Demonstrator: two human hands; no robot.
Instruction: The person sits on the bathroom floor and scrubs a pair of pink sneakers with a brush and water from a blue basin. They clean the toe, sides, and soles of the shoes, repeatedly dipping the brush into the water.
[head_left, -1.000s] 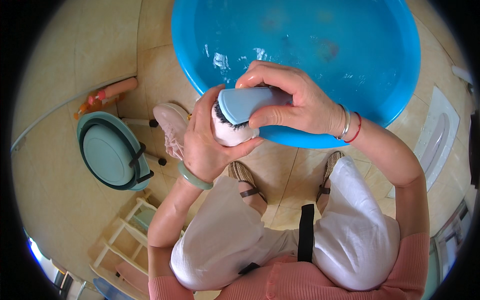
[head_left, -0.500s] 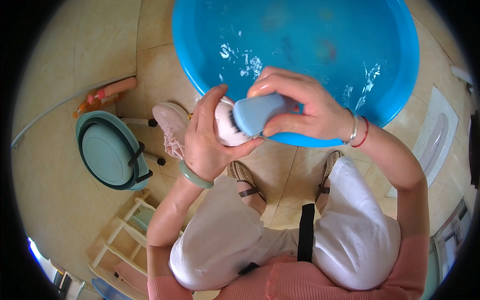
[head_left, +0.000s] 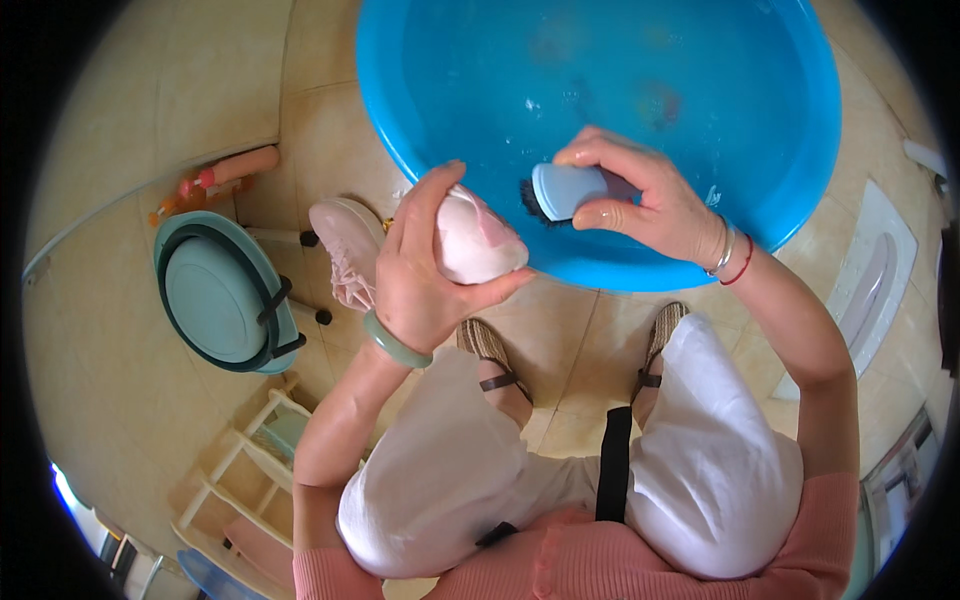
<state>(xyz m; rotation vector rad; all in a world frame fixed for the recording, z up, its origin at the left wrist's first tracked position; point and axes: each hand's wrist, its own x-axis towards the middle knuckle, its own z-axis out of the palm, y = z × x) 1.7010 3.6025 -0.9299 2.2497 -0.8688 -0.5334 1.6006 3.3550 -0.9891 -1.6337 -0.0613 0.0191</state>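
The pale pink shoe (head_left: 476, 245) in your left hand (head_left: 410, 262) is probably light, fairly soft in the upper and slippery if wet, so a hold around its sides, thumb opposite fingers, should suit it. It looks smooth and whitish pink, with a darker pink patch and a rounded end. Your left hand grips it near the lower-left rim of the blue basin (head_left: 384, 115). Your right hand (head_left: 650, 200) is closed around a light-blue brush (head_left: 575, 190), its dark bristles apart from the shoe
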